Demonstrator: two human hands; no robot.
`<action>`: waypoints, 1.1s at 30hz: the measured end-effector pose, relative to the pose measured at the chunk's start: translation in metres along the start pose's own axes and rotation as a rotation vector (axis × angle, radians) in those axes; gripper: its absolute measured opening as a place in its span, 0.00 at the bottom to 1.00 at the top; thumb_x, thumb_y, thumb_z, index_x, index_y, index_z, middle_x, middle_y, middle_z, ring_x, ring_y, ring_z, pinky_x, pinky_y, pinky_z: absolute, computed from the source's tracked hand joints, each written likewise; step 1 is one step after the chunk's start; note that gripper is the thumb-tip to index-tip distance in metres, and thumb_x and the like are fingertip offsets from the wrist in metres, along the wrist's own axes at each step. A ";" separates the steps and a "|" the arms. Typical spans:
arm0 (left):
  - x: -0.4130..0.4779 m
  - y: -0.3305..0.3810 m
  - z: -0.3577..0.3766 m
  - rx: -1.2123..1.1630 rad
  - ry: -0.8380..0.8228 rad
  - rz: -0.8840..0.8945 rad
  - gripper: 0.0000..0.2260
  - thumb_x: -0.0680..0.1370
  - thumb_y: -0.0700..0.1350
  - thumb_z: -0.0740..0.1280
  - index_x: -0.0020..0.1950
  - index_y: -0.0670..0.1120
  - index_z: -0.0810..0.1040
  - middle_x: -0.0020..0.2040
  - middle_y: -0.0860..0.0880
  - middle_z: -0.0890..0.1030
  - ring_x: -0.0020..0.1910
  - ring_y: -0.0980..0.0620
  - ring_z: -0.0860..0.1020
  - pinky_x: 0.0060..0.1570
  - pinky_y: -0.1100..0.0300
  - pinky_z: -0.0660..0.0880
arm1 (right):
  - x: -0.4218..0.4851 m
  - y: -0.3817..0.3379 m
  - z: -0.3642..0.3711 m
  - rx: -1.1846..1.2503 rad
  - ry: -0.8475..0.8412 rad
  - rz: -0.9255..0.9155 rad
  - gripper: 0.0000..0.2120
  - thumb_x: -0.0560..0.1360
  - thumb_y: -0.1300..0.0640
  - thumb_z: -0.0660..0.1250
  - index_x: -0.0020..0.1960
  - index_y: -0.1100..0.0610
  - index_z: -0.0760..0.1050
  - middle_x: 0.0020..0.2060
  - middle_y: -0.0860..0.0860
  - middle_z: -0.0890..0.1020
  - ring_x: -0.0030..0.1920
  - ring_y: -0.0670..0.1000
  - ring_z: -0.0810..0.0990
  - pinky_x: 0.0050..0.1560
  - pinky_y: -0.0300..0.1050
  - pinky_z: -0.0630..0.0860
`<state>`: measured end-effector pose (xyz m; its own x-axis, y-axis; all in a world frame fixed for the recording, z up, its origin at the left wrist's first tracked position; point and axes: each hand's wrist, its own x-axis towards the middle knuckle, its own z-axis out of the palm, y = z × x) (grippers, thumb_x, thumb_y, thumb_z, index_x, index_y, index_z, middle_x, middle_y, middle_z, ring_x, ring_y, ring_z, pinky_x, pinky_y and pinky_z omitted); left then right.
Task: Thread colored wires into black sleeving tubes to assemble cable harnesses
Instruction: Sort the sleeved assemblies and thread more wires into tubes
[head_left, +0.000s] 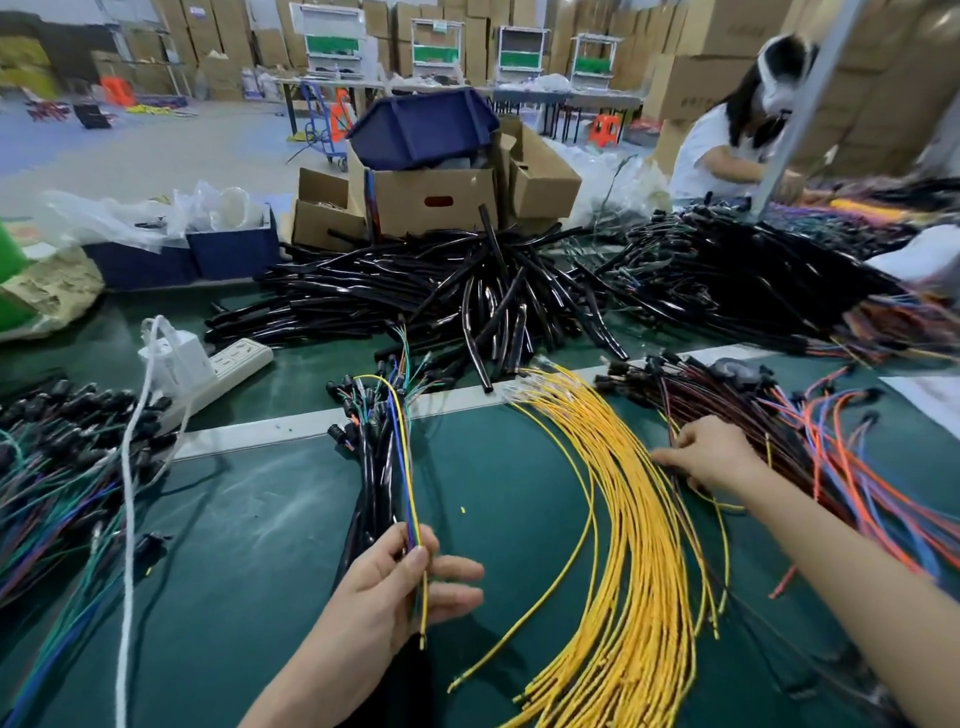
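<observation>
Left hand (400, 587) pinches a thin wire bunch (409, 499) between thumb and fingers. Three colours can be counted in it: yellow, blue, green. The bunch stands up and arcs toward the black connectors (353, 405) of the sleeved bundle (371, 478) lying just behind the hand. Right hand (711, 457) is palm down, fingers bent into the dark red wires (727, 410); can't tell if it grips one.

Between the two hands is one fanned sheaf of yellow wires (623, 519), too many to count. Orange and blue wires (852, 467) lie far right. One big heap of black sleeving tubes (467, 291) sits mid-table on the green mat (260, 519), uncountable. Finished harnesses lie in two piles, left (62, 467) and rear right (727, 280).

One power strip (234, 364), plug in it. Three cardboard boxes (431, 200); the middle one has one blue bin (421, 130) tipped on top, contents hidden. Two more blue bins (234, 252) sit at left, holding plastic bags (119, 218). One other person (727, 140) is seated at rear right.
</observation>
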<state>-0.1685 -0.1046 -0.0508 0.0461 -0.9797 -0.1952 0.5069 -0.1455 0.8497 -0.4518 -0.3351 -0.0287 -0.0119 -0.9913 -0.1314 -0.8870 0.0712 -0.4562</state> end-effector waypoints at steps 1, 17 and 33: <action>0.000 0.001 0.001 0.002 0.003 -0.004 0.07 0.73 0.42 0.59 0.49 0.39 0.68 0.42 0.34 0.82 0.31 0.44 0.82 0.35 0.56 0.80 | 0.000 0.001 -0.001 -0.032 -0.019 -0.008 0.15 0.71 0.52 0.74 0.33 0.60 0.75 0.24 0.52 0.78 0.23 0.47 0.76 0.28 0.40 0.68; -0.001 0.002 0.004 -0.064 0.010 -0.051 0.09 0.78 0.36 0.55 0.51 0.32 0.72 0.48 0.30 0.81 0.43 0.39 0.84 0.39 0.55 0.81 | -0.076 -0.133 -0.099 0.863 -0.650 -0.559 0.06 0.76 0.54 0.63 0.43 0.56 0.73 0.26 0.54 0.79 0.22 0.48 0.74 0.21 0.35 0.70; -0.003 0.004 0.003 -0.009 0.007 -0.016 0.15 0.74 0.41 0.60 0.58 0.36 0.76 0.32 0.44 0.75 0.22 0.57 0.61 0.21 0.66 0.64 | -0.057 -0.205 0.031 0.614 -0.327 -0.589 0.09 0.80 0.63 0.57 0.43 0.53 0.69 0.27 0.53 0.80 0.22 0.48 0.75 0.25 0.38 0.72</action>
<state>-0.1692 -0.1028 -0.0453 0.0440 -0.9763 -0.2121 0.5152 -0.1597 0.8421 -0.2549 -0.2893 0.0454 0.5799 -0.8116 0.0711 -0.3057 -0.2976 -0.9044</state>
